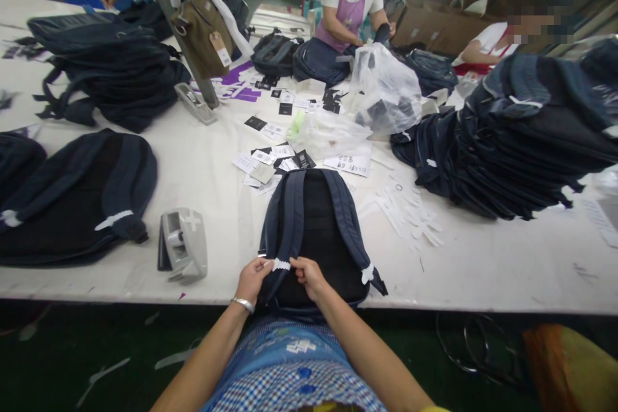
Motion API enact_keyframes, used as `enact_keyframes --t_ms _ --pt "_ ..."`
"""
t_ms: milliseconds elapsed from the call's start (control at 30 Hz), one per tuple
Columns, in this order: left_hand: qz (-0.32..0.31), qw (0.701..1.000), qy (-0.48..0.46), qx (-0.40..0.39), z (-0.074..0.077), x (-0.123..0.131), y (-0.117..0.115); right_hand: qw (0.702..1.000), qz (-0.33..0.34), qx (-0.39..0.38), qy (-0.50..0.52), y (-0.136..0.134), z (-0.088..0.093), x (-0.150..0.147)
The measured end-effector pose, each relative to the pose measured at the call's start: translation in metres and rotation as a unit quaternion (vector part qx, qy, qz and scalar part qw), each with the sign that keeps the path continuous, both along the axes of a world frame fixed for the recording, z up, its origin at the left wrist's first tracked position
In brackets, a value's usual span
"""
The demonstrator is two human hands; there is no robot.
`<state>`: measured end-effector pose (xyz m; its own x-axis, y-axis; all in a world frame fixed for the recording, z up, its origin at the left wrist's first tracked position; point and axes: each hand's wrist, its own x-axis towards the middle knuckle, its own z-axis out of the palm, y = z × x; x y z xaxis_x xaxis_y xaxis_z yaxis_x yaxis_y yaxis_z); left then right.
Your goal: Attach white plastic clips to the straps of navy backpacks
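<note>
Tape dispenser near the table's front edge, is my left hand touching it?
Apart. The head view shows a strip of white tabletop between the left hand and the tape dispenser.

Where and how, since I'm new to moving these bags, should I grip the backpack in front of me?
Probably by both shoulder straps, midway along and from above: the backpack lies back panel up, so the straps run lengthwise along its upper face. Your left hand and right hand pinch a white strip low on the left strap, so gripping higher should leave it alone.
</note>
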<state>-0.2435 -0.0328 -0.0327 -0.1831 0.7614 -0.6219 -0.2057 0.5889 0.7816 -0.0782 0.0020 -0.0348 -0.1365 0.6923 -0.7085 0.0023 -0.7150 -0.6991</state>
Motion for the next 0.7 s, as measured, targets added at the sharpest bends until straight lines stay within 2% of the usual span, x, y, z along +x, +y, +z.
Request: enact_keyframes --t_ms 67,133,233,300,367,433,500,567,633,700 --pt "0.012 1.000 -0.019 -0.019 -0.001 0.001 -0.001 1.000 0.007 0.013 -0.003 -0.003 0.000 0.000" --pt "0.009 1.000 -0.005 -0.018 0.000 0.001 -0.001 0.998 0.017 0.057 -0.027 -0.010 0.002 -0.004" --pt "-0.014 0.999 0.037 0.019 0.003 0.003 0.001 0.983 0.043 0.156 -0.087 -0.024 0.005 -0.011" --pt "-0.021 0.998 0.041 0.035 0.004 0.003 0.002 0.979 0.034 0.174 -0.106 -0.030 0.004 -0.014" --pt "0.002 1.000 0.006 0.021 0.004 0.004 0.003 0.989 -0.006 0.131 -0.074 -0.031 0.000 -0.014" --pt "0.035 0.998 -0.042 -0.010 0.002 0.004 0.004 0.998 -0.038 0.053 0.009 -0.027 -0.006 -0.009" --pt "0.051 0.995 -0.079 -0.038 0.001 0.003 0.005 0.994 -0.031 -0.025 0.102 -0.021 -0.008 -0.002" --pt "0.041 0.992 -0.104 -0.055 0.001 0.003 0.006 0.986 -0.010 -0.068 0.150 -0.016 -0.006 0.005" --pt "0.035 0.990 -0.121 -0.062 0.002 0.002 0.005 0.987 0.017 -0.046 0.156 -0.015 0.000 0.006" --pt "0.029 0.992 -0.114 -0.051 0.003 0.002 0.004 0.990 0.023 0.008 0.141 -0.016 0.007 0.001"
